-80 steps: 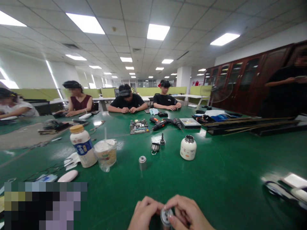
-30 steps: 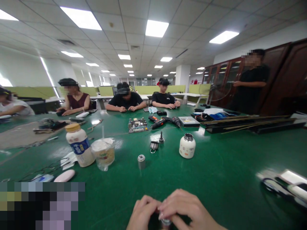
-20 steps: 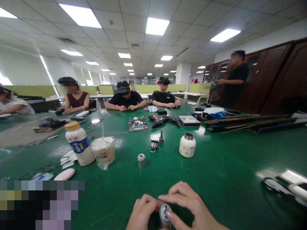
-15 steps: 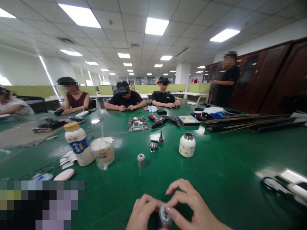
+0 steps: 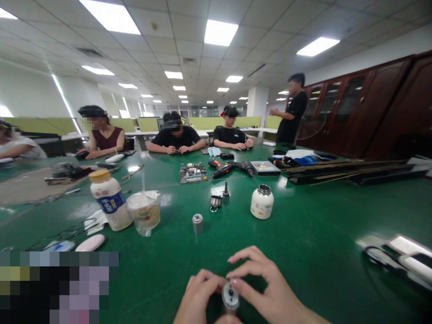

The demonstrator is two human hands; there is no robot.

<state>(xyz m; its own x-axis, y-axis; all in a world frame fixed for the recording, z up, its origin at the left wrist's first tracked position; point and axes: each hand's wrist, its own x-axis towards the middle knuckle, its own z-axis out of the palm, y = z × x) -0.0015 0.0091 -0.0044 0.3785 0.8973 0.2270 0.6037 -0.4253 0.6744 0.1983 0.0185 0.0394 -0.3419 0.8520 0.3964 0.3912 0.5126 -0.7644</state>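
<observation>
A small silver cylinder (image 5: 231, 295), which looks like a small electric motor, is held upright at the bottom centre, its round end with a dark centre and small holes facing up. My left hand (image 5: 200, 292) is wrapped around it from the left, with the thumb low in front. My right hand (image 5: 265, 281) pinches thumb and index finger together at the far rim of the motor; whatever lies between those fingertips is too small to make out. Its other fingers are raised and curved. A similar silver motor (image 5: 198, 224) stands on the green table beyond my hands.
Further back are a steel cup-shaped lid (image 5: 215, 202), a dark drill chuck-like part (image 5: 226, 192), a white flask (image 5: 262, 203), a circuit board (image 5: 193, 173) and power drills (image 5: 222, 170). A bottle (image 5: 110, 200) and plastic cup (image 5: 144, 211) stand left. Several people are around the table.
My right fingertips have shifted from the middle of the motor's top to its far rim, uncovering the dark centre. At the back right, the standing person has moved left.
</observation>
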